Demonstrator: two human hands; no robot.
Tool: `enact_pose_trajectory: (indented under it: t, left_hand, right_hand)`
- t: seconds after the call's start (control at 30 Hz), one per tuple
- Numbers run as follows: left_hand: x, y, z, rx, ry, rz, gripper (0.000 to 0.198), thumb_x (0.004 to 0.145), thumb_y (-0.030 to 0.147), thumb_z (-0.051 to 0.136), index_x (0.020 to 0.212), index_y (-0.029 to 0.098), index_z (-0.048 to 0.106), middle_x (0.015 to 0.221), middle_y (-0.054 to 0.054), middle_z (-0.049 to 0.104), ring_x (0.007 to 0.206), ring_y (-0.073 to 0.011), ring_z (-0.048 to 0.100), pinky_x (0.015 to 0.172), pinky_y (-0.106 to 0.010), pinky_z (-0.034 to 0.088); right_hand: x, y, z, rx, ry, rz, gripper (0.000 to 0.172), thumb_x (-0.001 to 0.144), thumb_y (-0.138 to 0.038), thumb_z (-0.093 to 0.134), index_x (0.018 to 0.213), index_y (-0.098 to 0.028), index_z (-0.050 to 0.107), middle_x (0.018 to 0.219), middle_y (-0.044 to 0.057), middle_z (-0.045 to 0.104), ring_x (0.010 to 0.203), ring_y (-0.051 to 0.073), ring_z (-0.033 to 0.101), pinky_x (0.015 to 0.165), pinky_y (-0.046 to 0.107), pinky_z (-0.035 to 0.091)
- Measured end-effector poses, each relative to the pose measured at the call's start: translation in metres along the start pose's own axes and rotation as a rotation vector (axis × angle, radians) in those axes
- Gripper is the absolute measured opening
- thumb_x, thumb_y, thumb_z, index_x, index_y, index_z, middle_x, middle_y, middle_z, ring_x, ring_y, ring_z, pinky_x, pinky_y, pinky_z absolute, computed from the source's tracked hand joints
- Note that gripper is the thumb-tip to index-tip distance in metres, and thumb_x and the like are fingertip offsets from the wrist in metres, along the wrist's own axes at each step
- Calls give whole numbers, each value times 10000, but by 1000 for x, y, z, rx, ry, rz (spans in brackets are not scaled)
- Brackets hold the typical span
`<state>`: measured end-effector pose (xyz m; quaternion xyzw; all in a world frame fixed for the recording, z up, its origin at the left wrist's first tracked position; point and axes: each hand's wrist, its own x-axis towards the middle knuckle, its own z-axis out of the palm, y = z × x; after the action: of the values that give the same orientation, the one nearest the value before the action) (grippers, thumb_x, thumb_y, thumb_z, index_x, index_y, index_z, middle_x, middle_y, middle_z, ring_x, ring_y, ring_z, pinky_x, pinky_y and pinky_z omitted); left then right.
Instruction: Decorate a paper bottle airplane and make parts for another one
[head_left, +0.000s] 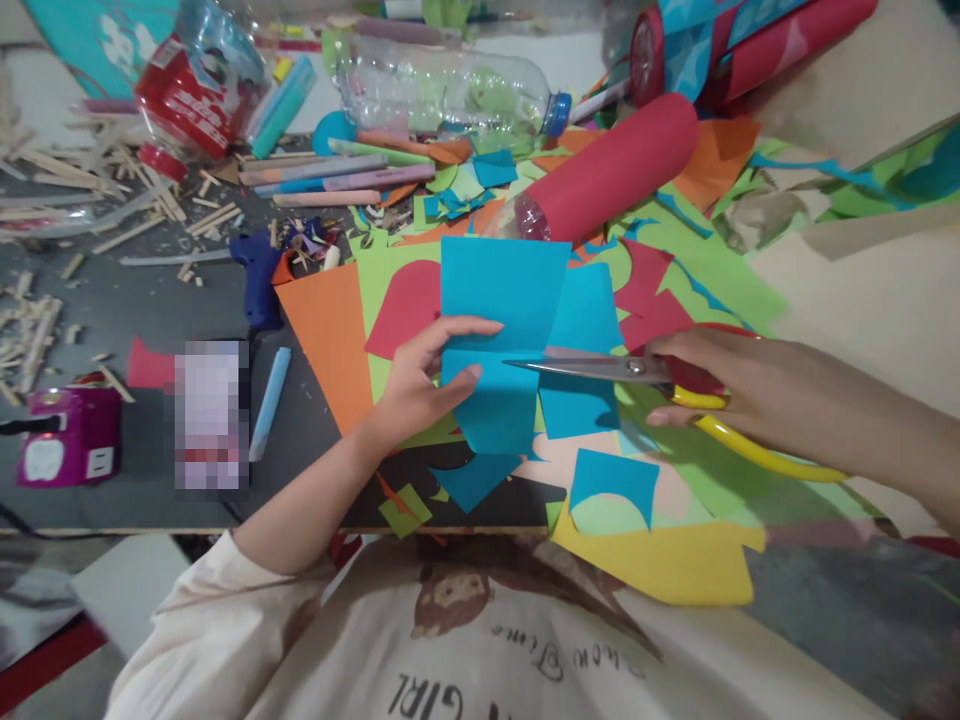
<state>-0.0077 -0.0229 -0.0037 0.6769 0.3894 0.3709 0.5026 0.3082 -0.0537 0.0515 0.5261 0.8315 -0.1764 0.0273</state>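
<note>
My left hand (431, 380) pinches a creased sheet of blue paper (502, 290) at its left edge, thumb in front and fingers along the fold. In my right hand (712, 370) are scissors (600, 370) with yellow handles. Their blades point left and lie across the blue paper close to its crease. Whether the blades are parted is hard to make out. Another blue piece (581, 400) lies behind the blades to the right. Below, near the table edge, rests a blue offcut (615, 487) with a curved cut-out.
Beyond my hands lie a red paper-wrapped bottle (615, 165) and a clear plastic bottle (450, 95). A blue glue gun (259, 280), a purple box (71, 435) and wood sticks (45, 340) are on the left. Orange paper (330, 340) and yellow paper (660, 565) spread around.
</note>
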Motion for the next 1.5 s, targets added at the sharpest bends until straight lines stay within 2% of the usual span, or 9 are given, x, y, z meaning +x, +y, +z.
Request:
enact_pose_trajectory:
  t: [0.07, 0.13, 0.2, 0.33, 0.5, 0.8, 1.07, 1.3, 1.5]
  left_hand:
    - [0, 0, 0, 9, -6, 41, 277, 925, 390, 620, 1150, 232, 654, 1205, -54, 695, 1059, -205, 667, 786, -279, 551]
    - [0, 0, 0, 20, -12, 66, 271, 935, 391, 612, 1152, 235, 655, 1200, -53, 698, 1030, -194, 670, 759, -265, 539]
    - [-1, 1, -1, 34, -20, 68, 267, 941, 365, 606, 1173, 242, 655, 1206, -48, 696, 839, -139, 660, 623, -232, 488]
    - [-2, 1, -1, 52, -44, 37, 287, 947, 355, 596, 1213, 256, 642, 1218, -36, 687, 525, -48, 447, 455, -227, 316]
    - [-2, 1, 0, 59, -46, 13, 342, 949, 444, 586, 1205, 223, 636, 1210, -55, 684, 572, -66, 469, 468, -226, 309]
    - [-1, -2, 0, 30, -29, 120, 275, 927, 202, 611, 1193, 268, 641, 1185, -17, 699, 450, -9, 226, 404, -195, 233]
    - [-1, -2, -1, 31, -59, 67, 281, 940, 253, 583, 1217, 237, 625, 1185, -53, 689, 445, -8, 228, 388, -194, 218]
    - [1, -2, -1, 40, -47, 109, 292, 933, 235, 606, 1224, 259, 615, 957, -3, 677, 455, -22, 219, 391, -187, 197]
    - [1, 1, -2, 114, -47, 64, 349, 940, 323, 597, 1281, 250, 587, 1233, -62, 672, 535, -40, 389, 433, -191, 283]
  right_hand:
    - [3, -1, -1, 11, -22, -16, 763, 829, -872, 174, 1010, -269, 605, 876, 69, 704, 659, 252, 661, 510, 325, 452]
    - [6, -2, -2, 16, -48, 2, 791, 818, -885, 152, 1013, -275, 615, 900, 70, 712, 700, 271, 685, 520, 340, 479]
    - [7, -2, -1, 26, -72, 36, 831, 791, -910, 138, 1036, -281, 622, 950, 77, 719, 750, 292, 705, 544, 367, 512]
    - [10, -2, 1, 76, -122, 108, 786, 789, -908, 225, 1053, -283, 621, 1009, 83, 722, 835, 320, 720, 613, 423, 557]
    - [9, 0, 4, 105, -125, 96, 669, 827, -844, 321, 1078, -296, 610, 1037, 71, 725, 873, 320, 721, 622, 425, 566]
    - [11, 0, 6, 82, -102, 66, 730, 835, -852, 279, 1088, -270, 642, 1011, 102, 731, 813, 303, 715, 582, 385, 553]
    - [11, 2, 5, 79, -92, 49, 807, 811, -891, 229, 1108, -272, 655, 1031, 107, 740, 820, 304, 719, 587, 387, 558]
    - [11, 4, 6, 31, -35, -34, 855, 825, -878, 166, 1076, -249, 688, 961, 108, 770, 728, 276, 730, 521, 348, 540]
    - [10, 4, 5, -27, 16, -82, 911, 845, -856, 108, 1080, -223, 720, 899, 122, 782, 669, 275, 729, 472, 337, 506]
